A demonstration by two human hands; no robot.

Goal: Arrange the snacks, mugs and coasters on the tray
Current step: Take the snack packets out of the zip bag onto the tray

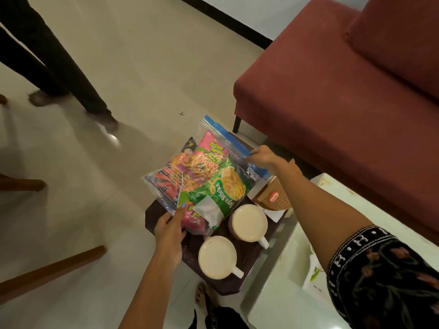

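**Q:** Starting nearest, what has reached the tray?

**A:** From my remote feed I see a dark tray held low over the floor. Two white mugs stand on it: the near mug, handle pointing right, and just beyond it the far mug. I judge the mugs placed.

**Q:** And the snacks?

**A:** Not yet settled. A clear zip bag full of bright snack packets rests across the tray's far-left part, tilted. The left hand pinches its near corner between curled fingers. The right hand grips the blue seal strip at the bag's far edge. I would say the bag is being laid down or adjusted.

**Q:** Coasters?

**A:** A tan woven-looking object with a red label sits at the tray's right edge, beside the far mug. It may be a coaster holder; I cannot tell.

**Q:** What is hidden?

**A:** The bag covers the tray's far half. The tray overlaps a pale table on its right; whether it rests there is unclear. Beyond are a red sofa and someone's dark-trousered legs.
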